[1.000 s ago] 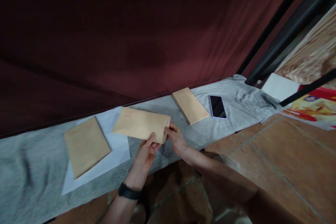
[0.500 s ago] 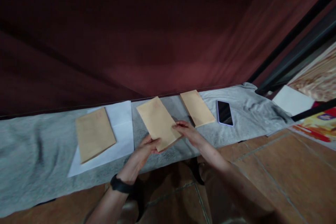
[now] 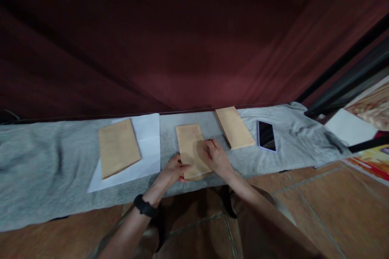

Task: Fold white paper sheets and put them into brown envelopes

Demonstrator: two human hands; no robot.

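A tan paper envelope (image 3: 193, 149) lies on the grey cloth in front of me, with its open lower end facing me and a pale edge showing there. My left hand (image 3: 174, 170) pinches its lower left corner, thumb on top and fingers beneath. Over the envelope's right side is my right hand (image 3: 217, 158), its fingers curled in; what they hold, if anything, is hidden. To the right rests a second, thicker-looking envelope (image 3: 235, 127). On the left another envelope (image 3: 119, 147) lies on white paper sheets (image 3: 148, 145).
A phone with a lilac edge (image 3: 266, 136) lies right of the envelopes on the narrow grey cloth-covered surface (image 3: 304, 141). Behind hangs a dark red curtain (image 3: 194, 48). Dark bars (image 3: 349, 56) and a colourful package (image 3: 372, 160) are at the far right, above the tiled floor (image 3: 319, 202).
The middle envelope has turned more upright and come lower, towards me. My right hand has let its edge go and moved over its right side with fingers curled.
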